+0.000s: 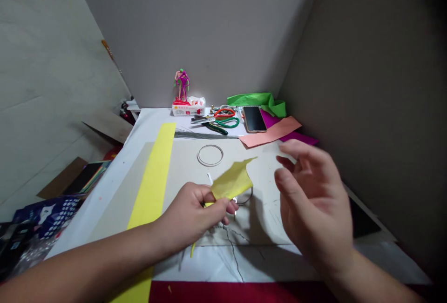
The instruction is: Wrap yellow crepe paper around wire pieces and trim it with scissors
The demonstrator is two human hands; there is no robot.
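My left hand [206, 207] is closed, pinching a piece of yellow crepe paper [233, 179] between thumb and fingers. The paper's free end spreads to the right with an uneven edge. Thin dark wires [233, 252] trail below the hand; whether the fingers also hold them I cannot tell. To the right, my right hand [314, 196] hovers apart from the paper, its fingers curved, thumb and fingertips separated and nothing between them. A long yellow crepe strip [150, 177] lies left of my left hand. A roll of tape [210, 155] rests on the board beyond the paper.
Scissors with green handles [228, 122] and other tools lie at the back, near a phone [254, 119]. Green crepe paper [256, 99] and an orange sheet [270, 131] sit at the back right. A wire figure [182, 83] stands on a small white pack [188, 107].
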